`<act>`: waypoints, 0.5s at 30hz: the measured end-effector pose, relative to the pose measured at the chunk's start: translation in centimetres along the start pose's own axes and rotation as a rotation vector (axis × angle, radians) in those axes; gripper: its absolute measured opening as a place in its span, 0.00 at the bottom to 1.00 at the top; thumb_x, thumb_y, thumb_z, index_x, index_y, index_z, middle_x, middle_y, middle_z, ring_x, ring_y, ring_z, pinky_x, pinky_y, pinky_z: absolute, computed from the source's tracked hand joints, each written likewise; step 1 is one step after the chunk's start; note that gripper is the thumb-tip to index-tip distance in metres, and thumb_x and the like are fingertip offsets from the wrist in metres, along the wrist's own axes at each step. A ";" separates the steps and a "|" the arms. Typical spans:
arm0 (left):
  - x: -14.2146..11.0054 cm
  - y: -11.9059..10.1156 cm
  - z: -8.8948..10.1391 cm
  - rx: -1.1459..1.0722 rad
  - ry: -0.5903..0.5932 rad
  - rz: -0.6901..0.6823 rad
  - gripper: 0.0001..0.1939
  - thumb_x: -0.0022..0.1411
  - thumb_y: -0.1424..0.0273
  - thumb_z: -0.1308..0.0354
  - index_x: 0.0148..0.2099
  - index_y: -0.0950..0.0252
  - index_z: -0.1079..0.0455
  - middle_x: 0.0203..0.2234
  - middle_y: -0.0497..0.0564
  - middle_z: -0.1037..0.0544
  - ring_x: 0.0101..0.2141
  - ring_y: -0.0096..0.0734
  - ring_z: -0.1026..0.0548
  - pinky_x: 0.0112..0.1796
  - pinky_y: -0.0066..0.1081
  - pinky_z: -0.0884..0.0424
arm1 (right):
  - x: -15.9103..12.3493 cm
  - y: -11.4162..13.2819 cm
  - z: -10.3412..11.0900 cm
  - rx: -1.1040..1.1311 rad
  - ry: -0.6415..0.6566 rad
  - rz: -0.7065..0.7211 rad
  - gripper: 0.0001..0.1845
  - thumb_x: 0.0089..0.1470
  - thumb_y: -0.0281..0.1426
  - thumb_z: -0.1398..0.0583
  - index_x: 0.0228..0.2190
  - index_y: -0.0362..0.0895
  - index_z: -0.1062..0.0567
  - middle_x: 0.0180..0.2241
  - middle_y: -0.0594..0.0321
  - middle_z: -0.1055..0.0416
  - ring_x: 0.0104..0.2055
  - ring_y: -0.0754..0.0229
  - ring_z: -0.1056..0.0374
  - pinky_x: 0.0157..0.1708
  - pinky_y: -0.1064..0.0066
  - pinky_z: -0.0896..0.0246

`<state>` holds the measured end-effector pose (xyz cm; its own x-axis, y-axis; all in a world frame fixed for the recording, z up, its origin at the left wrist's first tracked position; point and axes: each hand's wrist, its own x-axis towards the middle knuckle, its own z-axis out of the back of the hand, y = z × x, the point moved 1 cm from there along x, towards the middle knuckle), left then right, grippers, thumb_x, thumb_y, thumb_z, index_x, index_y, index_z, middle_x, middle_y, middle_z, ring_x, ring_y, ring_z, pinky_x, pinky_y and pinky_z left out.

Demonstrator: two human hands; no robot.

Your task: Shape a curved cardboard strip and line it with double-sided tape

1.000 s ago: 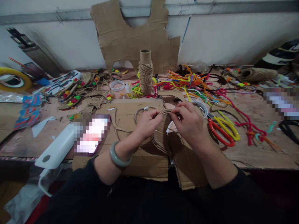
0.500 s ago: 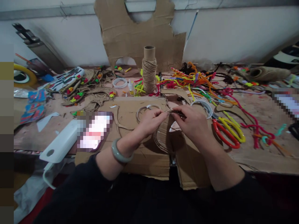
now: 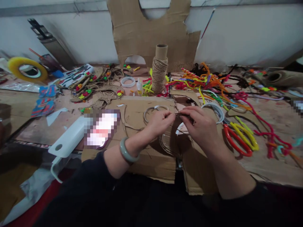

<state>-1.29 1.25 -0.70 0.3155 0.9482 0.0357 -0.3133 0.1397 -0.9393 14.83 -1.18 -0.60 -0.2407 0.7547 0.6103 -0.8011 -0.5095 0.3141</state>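
Observation:
Over the cardboard in the middle, my left hand (image 3: pixel 159 123) pinches a thin ring (image 3: pixel 163 145) at its upper edge. The ring looks like several loops of wire with brown cord along the top; its exact make is hard to see. Close beside it, my right hand (image 3: pixel 201 124) has thumb and fingers pressed together on the brown cord at the same edge. My fingers hide the spot where they meet. A second wire coil (image 3: pixel 145 116) lies behind my left hand. The twine spool (image 3: pixel 159 74) stands upright beyond both hands.
Red-and-yellow-handled scissors (image 3: pixel 238 148) and a white tape-like roll (image 3: pixel 220 113) lie right of my right hand. A phone (image 3: pixel 101 129) and a white power bank (image 3: pixel 68 138) lie to the left. Colourful pipe cleaners (image 3: pixel 208 78) are heaped at the back. Cardboard sheets (image 3: pixel 151 167) lie underneath.
The view has turned slightly left, so everything sits further right in the picture. Both hands keep their pinch on the ring, with my right fingers shifted a little.

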 end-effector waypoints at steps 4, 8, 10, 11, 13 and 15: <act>0.1 0.3 0.0 0.037 -0.014 -0.023 0.15 0.58 0.66 0.52 0.21 0.63 0.46 0.18 0.42 0.47 0.23 0.24 0.45 0.27 0.30 0.50 | 0.1 0.1 0.2 -0.017 -0.009 0.003 0.08 0.57 0.29 0.42 0.38 0.43 0.23 0.43 0.54 0.24 0.45 0.54 0.27 0.40 0.64 0.32; 0.1 0.6 -0.1 0.033 -0.058 -0.047 0.14 0.58 0.65 0.52 0.21 0.63 0.44 0.18 0.43 0.45 0.23 0.24 0.45 0.27 0.30 0.49 | 0.2 0.1 0.4 -0.044 -0.041 -0.014 0.07 0.58 0.29 0.41 0.36 0.44 0.23 0.40 0.56 0.24 0.42 0.56 0.27 0.39 0.65 0.33; 0.1 0.6 -0.1 0.019 -0.073 -0.042 0.15 0.58 0.65 0.52 0.21 0.63 0.44 0.18 0.43 0.45 0.23 0.24 0.45 0.27 0.30 0.49 | 0.2 0.2 0.6 -0.050 -0.062 -0.021 0.06 0.58 0.29 0.42 0.35 0.45 0.23 0.38 0.58 0.24 0.41 0.57 0.28 0.37 0.66 0.34; 0.0 0.5 0.0 0.013 -0.080 -0.038 0.15 0.58 0.65 0.52 0.21 0.63 0.45 0.18 0.43 0.46 0.23 0.24 0.45 0.27 0.30 0.49 | 0.2 0.2 0.7 -0.055 -0.071 -0.020 0.06 0.58 0.29 0.42 0.34 0.45 0.23 0.37 0.58 0.24 0.40 0.58 0.28 0.36 0.67 0.34; -0.1 0.3 0.0 -0.001 -0.087 -0.028 0.15 0.58 0.65 0.52 0.21 0.63 0.45 0.18 0.43 0.46 0.24 0.24 0.45 0.26 0.29 0.49 | 0.3 0.4 0.8 -0.065 -0.091 -0.018 0.06 0.57 0.29 0.42 0.32 0.45 0.24 0.36 0.58 0.25 0.39 0.58 0.28 0.34 0.68 0.35; -0.2 0.1 0.1 -0.018 -0.093 -0.020 0.14 0.58 0.65 0.52 0.21 0.63 0.43 0.18 0.44 0.44 0.24 0.24 0.44 0.27 0.29 0.48 | 0.3 0.6 0.9 -0.071 -0.107 -0.027 0.06 0.57 0.29 0.42 0.31 0.45 0.24 0.35 0.58 0.26 0.37 0.59 0.29 0.33 0.68 0.35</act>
<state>-1.49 1.13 -0.73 0.2368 0.9678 0.0850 -0.2911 0.1541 -0.9442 14.80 -1.60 0.40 -0.1613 0.7175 0.6776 -0.8441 -0.4561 0.2820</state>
